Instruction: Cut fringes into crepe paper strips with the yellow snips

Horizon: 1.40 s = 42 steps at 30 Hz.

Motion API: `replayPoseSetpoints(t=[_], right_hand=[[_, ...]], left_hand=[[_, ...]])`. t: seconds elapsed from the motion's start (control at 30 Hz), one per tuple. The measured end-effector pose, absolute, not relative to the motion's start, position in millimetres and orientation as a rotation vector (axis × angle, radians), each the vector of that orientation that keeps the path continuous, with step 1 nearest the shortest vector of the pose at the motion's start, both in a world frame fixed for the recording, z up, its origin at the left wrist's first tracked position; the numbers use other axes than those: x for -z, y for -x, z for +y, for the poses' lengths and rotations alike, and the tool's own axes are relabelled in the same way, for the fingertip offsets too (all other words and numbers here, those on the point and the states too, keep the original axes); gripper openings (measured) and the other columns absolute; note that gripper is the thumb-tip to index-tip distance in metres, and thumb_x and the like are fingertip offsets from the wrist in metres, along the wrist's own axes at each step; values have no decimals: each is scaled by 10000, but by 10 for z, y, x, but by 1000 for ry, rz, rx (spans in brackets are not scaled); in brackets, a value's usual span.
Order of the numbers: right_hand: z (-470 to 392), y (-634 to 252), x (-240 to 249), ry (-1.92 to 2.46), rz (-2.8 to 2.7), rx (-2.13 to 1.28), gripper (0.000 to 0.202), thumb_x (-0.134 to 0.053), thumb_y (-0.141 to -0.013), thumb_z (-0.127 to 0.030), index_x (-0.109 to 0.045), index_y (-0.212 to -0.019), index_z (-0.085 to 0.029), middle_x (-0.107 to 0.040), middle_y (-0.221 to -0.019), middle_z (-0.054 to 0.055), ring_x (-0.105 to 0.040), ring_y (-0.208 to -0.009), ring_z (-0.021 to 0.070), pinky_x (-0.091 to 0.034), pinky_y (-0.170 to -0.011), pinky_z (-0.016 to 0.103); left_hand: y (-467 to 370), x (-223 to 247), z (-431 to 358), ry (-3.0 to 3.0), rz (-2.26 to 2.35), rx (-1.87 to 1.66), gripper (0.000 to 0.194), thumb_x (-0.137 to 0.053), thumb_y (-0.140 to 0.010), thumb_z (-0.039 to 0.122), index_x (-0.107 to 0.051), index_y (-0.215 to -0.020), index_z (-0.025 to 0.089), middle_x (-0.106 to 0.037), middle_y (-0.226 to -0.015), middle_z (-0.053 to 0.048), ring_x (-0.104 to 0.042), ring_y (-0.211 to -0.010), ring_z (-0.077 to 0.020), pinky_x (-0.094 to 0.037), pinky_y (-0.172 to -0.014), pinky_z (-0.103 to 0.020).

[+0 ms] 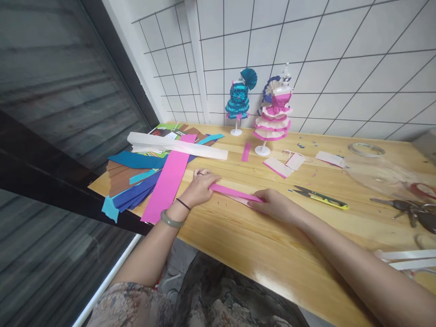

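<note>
A narrow pink paper strip (235, 192) with a whitish layer under it stretches between my two hands, just over the wooden table. My left hand (203, 185), with a bangle and a dark band at the wrist, is closed on its left end. At the other end my right hand (272, 204) pinches the strip between thumb and fingers. To the right of that hand lie yellow-handled thread snips (323, 198). A wide pink paper strip (170, 179) lies left of my left hand, partly under a long white paper strip (177, 146).
Two small dress stands, one in a teal paper dress (237, 102) and one in a pink and white dress (273, 116), stand near the tiled wall. Blue and brown paper strips fan out at left. Paper pieces (277, 166), a tape roll (366, 149) and keys (407, 206) lie rightward.
</note>
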State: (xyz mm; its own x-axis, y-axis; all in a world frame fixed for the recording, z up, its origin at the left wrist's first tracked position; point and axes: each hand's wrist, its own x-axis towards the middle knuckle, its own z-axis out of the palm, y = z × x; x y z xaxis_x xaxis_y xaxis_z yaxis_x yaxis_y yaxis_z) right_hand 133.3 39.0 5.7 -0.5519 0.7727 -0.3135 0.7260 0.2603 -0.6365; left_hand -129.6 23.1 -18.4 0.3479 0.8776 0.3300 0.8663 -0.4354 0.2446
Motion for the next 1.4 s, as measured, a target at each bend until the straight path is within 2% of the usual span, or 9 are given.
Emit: replayPoseSetpoints(t=[0.1,0.43,0.67,1.0,1.27,1.4], right_hand=[[389,-1331,-66,1452,-2436,-1203,347,-464,-752,-490,-590,-679,-175,-457,-547,-20,-378,-502,107,-273,-485,238],[377,-1337,-41,1448,-2445,-1179,348,-442,-765,-497,-497,-629,-182,-424,-554,-29,-362,-514,100,-271,-486,229],[364,-1324,-71,1470,-2467,-1152,360,-441,-764,-505,-459,-604,-183,-415,-544,-30,-360,-508,97,-264,-484,230],[347,-1321,-87,1477,-2488,-1115,350,-437,-768,-498,-513,-637,-182,-476,-575,-19,-404,-538,111,-285,-500,230],[330,-1322,-99,1469,-2448,-1163,339,-447,-762,-485,-479,-612,-183,-464,-559,-20,-391,-522,105,-277,-490,230],[328,-1319,-112,1468,-2441,-1171,338,-445,-763,-484,-476,-610,-184,-455,-558,-21,-386,-524,105,-278,-493,230]], left_hand=[[1205,153,201,-2626,1586,-558,489,-417,-650,28,-580,-1075,207,-631,-916,-56,-479,-981,-212,-287,-868,-390],[1338,202,294,-2505,1684,-547,474,-414,-664,52,-566,-1088,201,-623,-1088,-47,-520,-1001,-206,-293,-888,-382],[1371,204,316,-2439,1786,-556,525,-417,-646,57,-504,-1148,186,-618,-1094,-54,-553,-1000,-214,-320,-903,-369],[1376,218,316,-2382,1805,-549,530,-406,-631,44,-460,-1140,183,-623,-982,-48,-568,-937,-206,-365,-867,-345],[1407,262,339,-2332,1788,-606,482,-408,-617,43,-457,-1074,187,-606,-885,-37,-565,-859,-198,-378,-843,-348],[1408,257,339,-2312,1747,-660,511,-409,-623,54,-441,-1116,182,-604,-880,-30,-562,-882,-194,-379,-842,-343]])
